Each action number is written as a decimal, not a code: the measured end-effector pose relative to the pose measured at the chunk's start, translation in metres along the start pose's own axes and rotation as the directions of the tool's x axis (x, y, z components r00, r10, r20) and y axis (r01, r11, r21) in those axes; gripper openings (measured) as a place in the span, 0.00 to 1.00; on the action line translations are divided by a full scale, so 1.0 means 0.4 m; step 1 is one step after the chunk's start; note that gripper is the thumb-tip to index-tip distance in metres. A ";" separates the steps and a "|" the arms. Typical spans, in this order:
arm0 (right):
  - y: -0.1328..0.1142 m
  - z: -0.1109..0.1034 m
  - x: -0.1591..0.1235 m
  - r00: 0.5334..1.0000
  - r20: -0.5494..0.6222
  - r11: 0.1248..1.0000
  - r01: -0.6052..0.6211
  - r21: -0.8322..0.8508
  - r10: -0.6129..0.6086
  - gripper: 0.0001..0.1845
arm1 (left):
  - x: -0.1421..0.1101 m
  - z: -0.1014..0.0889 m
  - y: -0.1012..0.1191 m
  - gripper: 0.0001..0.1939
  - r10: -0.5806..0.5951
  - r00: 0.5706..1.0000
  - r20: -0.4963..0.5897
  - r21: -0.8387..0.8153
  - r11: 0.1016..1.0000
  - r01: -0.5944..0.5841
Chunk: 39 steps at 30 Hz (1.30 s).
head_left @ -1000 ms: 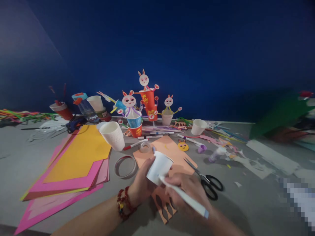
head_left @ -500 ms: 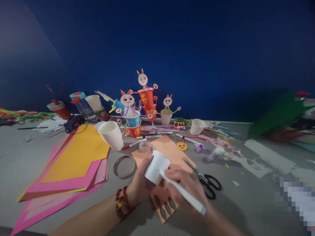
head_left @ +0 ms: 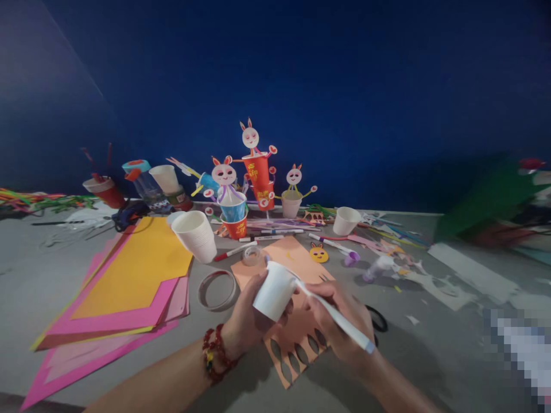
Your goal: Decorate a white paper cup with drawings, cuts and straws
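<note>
My left hand is wrapped round a white paper cup, which is tilted over the orange paper. Between the fingers of my right hand is a white marker with a blue end. Its tip meets the cup near the right side of the rim; whether it touches I cannot tell. A small bluish piece shows at the cup's upper left edge. Cut leaf-shaped holes line the paper's near edge. Black-handled scissors lie partly hidden behind my right hand.
A stack of white cups, a tape roll and coloured sheets lie to the left. Rabbit figures on cups, one on a red cup, stand at the back. A yellow rabbit head, glue bottle and paper scraps lie right.
My right hand has moved right with the marker. Its tip went from the middle of the cup's side to near the rim, and my hand now covers more of the scissors.
</note>
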State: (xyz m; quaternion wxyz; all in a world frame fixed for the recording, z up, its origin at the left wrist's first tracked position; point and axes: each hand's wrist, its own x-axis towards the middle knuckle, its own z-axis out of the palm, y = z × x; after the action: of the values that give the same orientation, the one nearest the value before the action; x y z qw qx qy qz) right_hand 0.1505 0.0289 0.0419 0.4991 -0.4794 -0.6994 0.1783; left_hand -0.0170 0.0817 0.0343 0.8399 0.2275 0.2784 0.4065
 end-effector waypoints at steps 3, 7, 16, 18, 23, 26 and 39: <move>-0.006 0.006 0.000 0.998 0.021 0.999 0.052 0.006 -0.052 0.07 | 0.002 -0.002 0.002 0.23 0.004 1.000 -0.007 -0.008 1.000 -0.004; -0.016 0.007 0.002 0.984 0.096 0.989 0.150 -0.020 -0.147 0.07 | 0.001 0.001 0.001 0.22 0.029 1.000 0.008 -0.009 1.000 -0.029; -0.018 0.025 -0.002 0.966 0.117 0.974 0.226 0.033 -0.228 0.05 | -0.001 0.001 -0.003 0.27 0.010 1.000 0.016 0.027 1.000 -0.010; -0.020 0.021 -0.001 0.967 0.110 0.972 0.224 0.065 -0.230 0.05 | 0.000 0.003 0.001 0.28 0.026 0.999 0.033 0.039 0.999 -0.027; -0.023 -0.019 0.012 0.951 0.049 0.930 0.287 0.228 -0.306 0.07 | 0.002 0.004 0.005 0.24 0.100 0.995 0.015 0.041 0.994 -0.100; -0.020 -0.018 0.015 0.938 0.067 0.911 0.311 0.272 -0.340 0.10 | -0.001 0.006 0.002 0.22 0.086 0.996 -0.005 0.031 0.996 -0.086; -0.022 0.003 0.000 0.958 0.138 0.962 0.232 0.142 -0.251 0.06 | -0.012 0.028 -0.002 0.22 0.070 0.990 -0.120 0.081 0.995 -0.060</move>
State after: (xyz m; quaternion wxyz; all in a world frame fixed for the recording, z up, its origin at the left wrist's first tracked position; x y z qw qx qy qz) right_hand 0.1449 0.0251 0.0480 0.4904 -0.3431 -0.7768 0.1958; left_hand -0.0115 0.0755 0.0435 0.7981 0.2434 0.3376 0.4358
